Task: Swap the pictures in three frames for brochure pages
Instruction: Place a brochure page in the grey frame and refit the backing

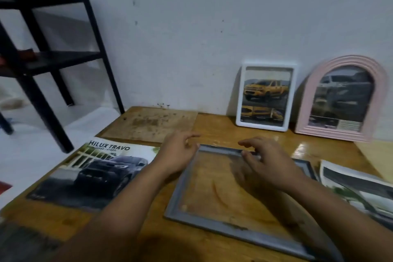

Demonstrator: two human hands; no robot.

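Observation:
A grey rectangular frame (180,193) lies flat on the wooden table, its opening showing only the table's wood. My left hand (177,153) hovers at the frame's far left corner with fingers apart, holding nothing. My right hand (265,166) rests over the frame's far edge, fingers spread and touching the rim. A car brochure (91,174) titled HILUX TRAVO lies to the left. A loose brochure page (357,189) lies to the right. A white frame (265,95) with a yellow truck page and a pink arched frame (342,98) with a car page lean on the wall.
A worn wooden board (148,123) lies at the back of the wooden table (223,130). A black metal shelf (42,59) stands on the floor at the left, beside the table's left edge. The white wall is close behind.

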